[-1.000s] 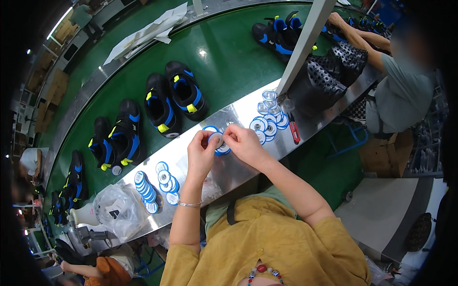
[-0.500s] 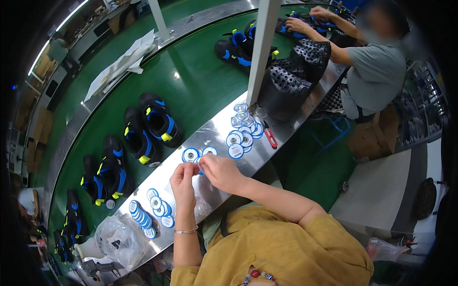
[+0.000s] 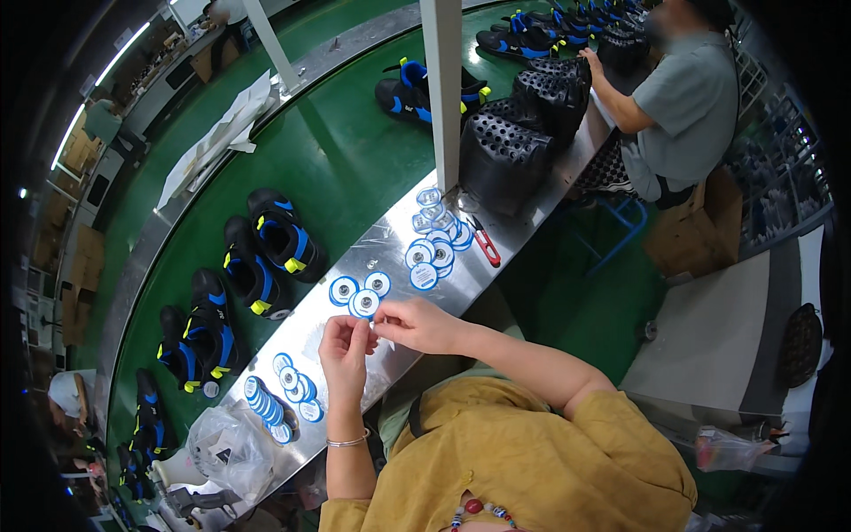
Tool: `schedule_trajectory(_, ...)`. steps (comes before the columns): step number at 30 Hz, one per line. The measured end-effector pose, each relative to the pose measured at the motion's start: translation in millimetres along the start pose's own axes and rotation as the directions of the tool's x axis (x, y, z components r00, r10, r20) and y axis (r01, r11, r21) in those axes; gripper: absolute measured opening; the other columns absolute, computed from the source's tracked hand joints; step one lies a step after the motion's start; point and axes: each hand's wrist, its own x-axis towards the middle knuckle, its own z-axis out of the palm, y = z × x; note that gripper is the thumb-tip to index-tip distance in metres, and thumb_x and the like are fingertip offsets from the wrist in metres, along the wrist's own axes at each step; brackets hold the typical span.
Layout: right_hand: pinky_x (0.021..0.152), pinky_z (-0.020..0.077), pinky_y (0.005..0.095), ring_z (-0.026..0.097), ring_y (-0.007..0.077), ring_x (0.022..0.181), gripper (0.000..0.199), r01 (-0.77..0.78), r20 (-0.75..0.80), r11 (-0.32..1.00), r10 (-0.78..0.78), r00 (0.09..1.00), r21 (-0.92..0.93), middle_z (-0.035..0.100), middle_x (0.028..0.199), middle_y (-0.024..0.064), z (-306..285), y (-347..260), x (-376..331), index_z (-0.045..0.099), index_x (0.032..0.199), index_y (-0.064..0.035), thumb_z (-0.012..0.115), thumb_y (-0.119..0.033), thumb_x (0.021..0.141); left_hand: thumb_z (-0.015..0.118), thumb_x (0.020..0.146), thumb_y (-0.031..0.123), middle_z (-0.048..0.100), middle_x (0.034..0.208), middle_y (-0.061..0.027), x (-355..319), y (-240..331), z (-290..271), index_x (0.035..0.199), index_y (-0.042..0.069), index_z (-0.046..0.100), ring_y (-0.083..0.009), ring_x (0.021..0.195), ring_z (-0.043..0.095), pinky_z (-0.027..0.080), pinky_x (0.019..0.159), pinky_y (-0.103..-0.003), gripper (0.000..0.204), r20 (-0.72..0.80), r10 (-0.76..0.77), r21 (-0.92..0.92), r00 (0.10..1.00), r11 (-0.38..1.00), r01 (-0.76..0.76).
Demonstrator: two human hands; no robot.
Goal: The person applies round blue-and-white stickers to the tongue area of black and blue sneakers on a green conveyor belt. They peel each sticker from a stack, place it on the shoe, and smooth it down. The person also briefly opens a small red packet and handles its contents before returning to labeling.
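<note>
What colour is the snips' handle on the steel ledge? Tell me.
Red: the snips lie on the ledge beside the discs, in the head view.

Green conveyor belt beside steel bench, ceiling strip lights.

Mustard-yellow short-sleeved top, bare forearms, thin silver bangle on the left wrist, beaded necklace with red, white and dark beads at the collar

head cam | worn on head; looks steeply down, close over hands | fisheye, steel bench
</note>
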Motion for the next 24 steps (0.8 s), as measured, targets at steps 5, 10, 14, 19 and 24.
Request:
schedule_trajectory(5,0.06,0.0445,0.0279,0.057,0.0139,0.064,0.013,-0.007,-0.062,0.998,0.011,0.998,0.065,0.062,0.072,0.0079,-10.0,5.3,-26.6,0.061,0.092,0.0,0.06,-0.013,0.091,0.061,0.095,0.011,0.063,0.079,-0.0032,-6.0,-12.3,11.2,0.095,0.001,0.058,-0.0095,0.071,0.059,0.047,0.065,-0.022,0.01,0.028,0.106,0.082,0.994,0.991,-0.108)
schedule_trajectory(10,0.06,0.0436,0.025,0.051,0.0061,0.066,0.012,-0.004,-0.383,0.971,0.098,0.919,0.238,0.058,0.071,0.0023,-35.7,38.7,-61.0,0.061,0.09,0.001,0.061,-0.011,0.091,0.068,0.084,0.013,0.063,0.102,-0.0196,-23.3,-32.1,46.7,0.101,-0.002,0.06,-0.0359,0.095,0.06,0.047,0.083,-0.043,0.024,0.29,0.355,0.778,0.889,0.453,-0.435)
schedule_trajectory(14,0.06,0.0418,0.0212,0.05,0.0028,0.067,0.01,-0.056,-0.463,0.957,0.189,0.866,0.285,0.058,0.072,-0.0019,-64.5,43.5,-95.8,0.062,0.089,0.0001,0.062,-0.01,0.092,0.073,0.079,0.016,0.058,0.118,-0.0251,-34.1,-51.5,64.0,0.116,-0.005,0.055,-0.0409,0.114,0.054,0.045,0.095,-0.044,0.046,0.377,0.281,0.884,0.883,0.177,-0.433)
schedule_trajectory(19,0.057,0.0397,0.0202,0.05,0.0037,0.063,0.009,-0.079,-0.544,0.945,0.25,0.801,0.317,0.058,0.071,-0.0025,-88.8,71.6,-134.8,0.062,0.088,-0.0015,0.061,-0.01,0.092,0.075,0.076,0.02,0.054,0.123,-0.0289,-34.0,-61.9,68.1,0.119,-0.008,0.054,-0.0436,0.117,0.051,0.044,0.097,-0.045,0.056,0.365,0.163,0.919,0.917,0.096,-0.383)
schedule_trajectory(24,0.052,0.0336,0.019,0.044,0.0025,0.058,0.007,-0.045,-0.654,0.93,0.289,0.699,0.364,0.054,0.068,-0.0043,-111.2,81.9,-172.7,0.063,0.086,-0.0037,0.06,-0.007,0.091,0.077,0.072,0.02,0.056,0.113,-0.0255,-27.9,-47.6,72.3,0.104,-0.005,0.057,-0.0411,0.111,0.055,0.05,0.089,-0.042,0.046,0.394,0.102,0.911,0.913,0.091,-0.403)
